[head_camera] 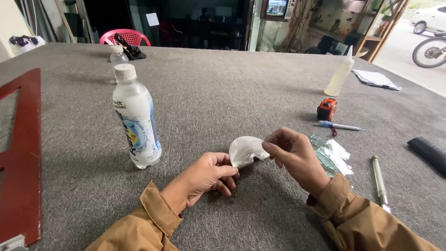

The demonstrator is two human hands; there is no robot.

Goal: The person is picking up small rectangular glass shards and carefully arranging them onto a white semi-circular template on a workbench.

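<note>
Currently both hands pinch rounded glass piece (pixel 245 151) at table centre: left hand (pixel 209 175) grips 7 o'clock edge, right hand (pixel 292 151) 3 o'clock edge. Advice: fingertips clear of sharp rim, steady even pressure, glass scraps (pixel 332 155) at 3 o'clock avoided.

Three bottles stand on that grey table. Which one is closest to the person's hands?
The labelled white-capped bottle, just beside the left hand. The small clear bottle stands far behind it, and the nozzle-tipped squeeze bottle sits away at the far right.
</note>
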